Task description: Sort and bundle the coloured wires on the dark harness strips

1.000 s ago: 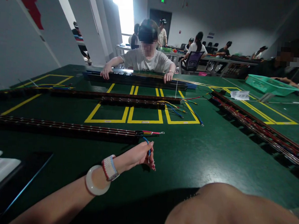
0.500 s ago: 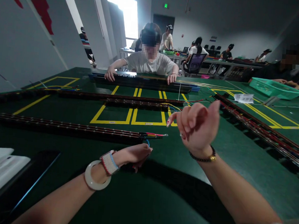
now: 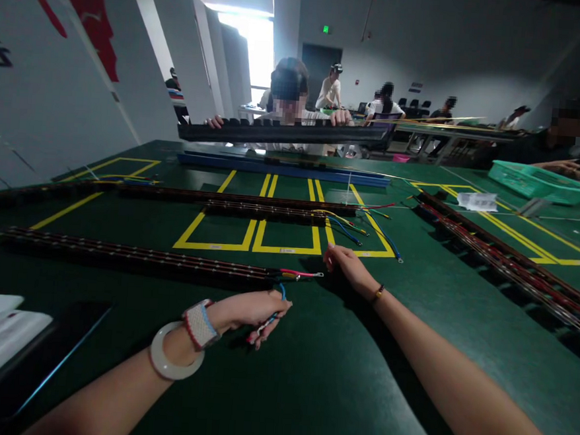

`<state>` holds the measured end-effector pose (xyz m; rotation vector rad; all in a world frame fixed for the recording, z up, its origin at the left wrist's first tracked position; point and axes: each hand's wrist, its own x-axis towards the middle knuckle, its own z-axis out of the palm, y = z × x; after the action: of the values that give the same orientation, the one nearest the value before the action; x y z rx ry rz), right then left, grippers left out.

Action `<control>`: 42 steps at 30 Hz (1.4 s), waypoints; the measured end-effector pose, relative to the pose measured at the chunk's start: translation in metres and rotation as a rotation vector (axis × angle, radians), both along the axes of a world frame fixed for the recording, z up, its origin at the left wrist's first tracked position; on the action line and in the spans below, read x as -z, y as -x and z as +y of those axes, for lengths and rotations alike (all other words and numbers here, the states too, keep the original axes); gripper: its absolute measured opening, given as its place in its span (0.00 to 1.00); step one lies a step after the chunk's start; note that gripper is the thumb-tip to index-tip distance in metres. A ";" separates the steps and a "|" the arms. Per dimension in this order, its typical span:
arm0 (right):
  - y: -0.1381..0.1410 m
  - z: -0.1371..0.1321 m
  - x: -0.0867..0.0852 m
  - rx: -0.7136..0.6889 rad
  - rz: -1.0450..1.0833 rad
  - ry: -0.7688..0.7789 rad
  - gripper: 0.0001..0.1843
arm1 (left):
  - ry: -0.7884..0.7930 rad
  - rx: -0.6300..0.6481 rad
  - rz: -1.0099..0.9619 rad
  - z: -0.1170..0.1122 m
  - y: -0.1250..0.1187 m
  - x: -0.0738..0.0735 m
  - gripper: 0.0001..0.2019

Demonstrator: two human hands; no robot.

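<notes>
My left grip (image 3: pixel 256 310) pinches a blue wire (image 3: pixel 283 290) at the right end of the dark bar (image 3: pixel 143 255) on the green worktop (image 3: pixel 359 368), my right grip (image 3: pixel 347 264), its hold unclear, is near the red lead (image 3: pixel 302 273), and hard tugging could strain the wire.

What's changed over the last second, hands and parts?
The right hand moved forward from near the camera, then down beside the red lead; contact unclear. Across the table, the co-worker raised the long black tray, already in both hands. Unchanged: the left hand holds the blue wire, and the nearest wired bar lies in place.
</notes>
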<state>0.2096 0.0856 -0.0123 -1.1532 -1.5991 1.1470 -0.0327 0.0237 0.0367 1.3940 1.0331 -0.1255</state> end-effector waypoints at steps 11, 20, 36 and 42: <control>0.015 -0.011 -0.009 -0.135 0.047 0.042 0.18 | 0.181 -0.013 -0.154 0.005 0.007 -0.014 0.20; 0.048 -0.063 -0.065 -0.440 -0.248 -0.336 0.19 | 0.150 -0.163 -0.182 -0.002 -0.003 0.002 0.12; 0.020 -0.030 -0.036 -0.396 -0.444 0.226 0.32 | 0.236 -0.251 -0.386 -0.011 -0.010 0.010 0.17; 0.019 -0.024 -0.030 -0.484 -0.513 0.234 0.28 | 0.212 -0.290 -0.441 -0.014 -0.015 0.012 0.30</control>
<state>0.1909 0.0612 0.0179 -1.3240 -2.2725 1.4530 -0.0181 0.0098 0.0250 1.0063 0.8116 0.2689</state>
